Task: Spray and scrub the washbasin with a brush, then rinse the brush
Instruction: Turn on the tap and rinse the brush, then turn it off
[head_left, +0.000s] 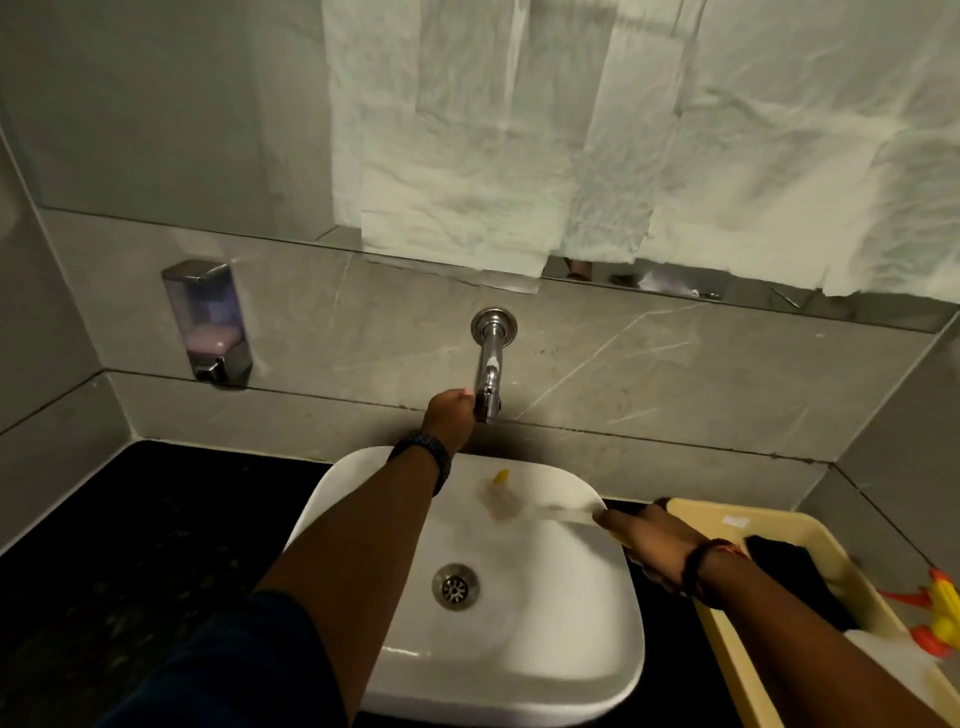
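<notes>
A white washbasin (545, 597) sits on a black counter, with a metal drain (455, 587) in its bowl. Above it a chrome tap (490, 371) comes out of the grey wall. My left hand (451, 418) reaches up and grips the tap's end. My right hand (647, 540) is at the basin's right rim and holds a brush (524, 506) by its handle. The brush is blurred, its head lying in the back of the bowl under the tap, with a yellow tip. No stream of water can be made out.
A yellow tub (727, 639) stands right of the basin, holding a dark cloth (784, 564) and a spray bottle with an orange-yellow trigger (935, 608). A soap dispenser (205, 322) hangs on the wall at left. The mirror above is covered with white paper (571, 130).
</notes>
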